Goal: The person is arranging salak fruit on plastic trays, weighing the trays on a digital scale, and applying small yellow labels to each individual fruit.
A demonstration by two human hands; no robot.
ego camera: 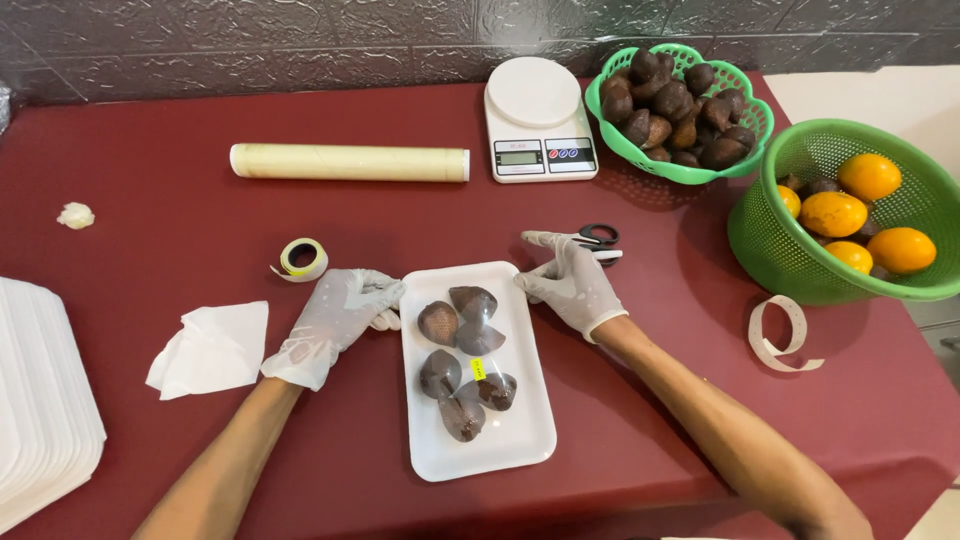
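Your white foam tray lies flat on the red tabletop with its long side running away from you, rectangular with rounded corners and turned slightly off square. On it sit six dark brown, scaly snake fruits, teardrop-shaped, clustered in the upper and middle part of the tray, with the near end bare. A thin clear film shows over the fruits, and a small yellow sticker sits among the lower ones.

The stack of white trays runs off the left edge, and both forearms leave the bottom edge. The scale's display is too small to read, and the oranges hide most of the dark fruit under them in the basket.
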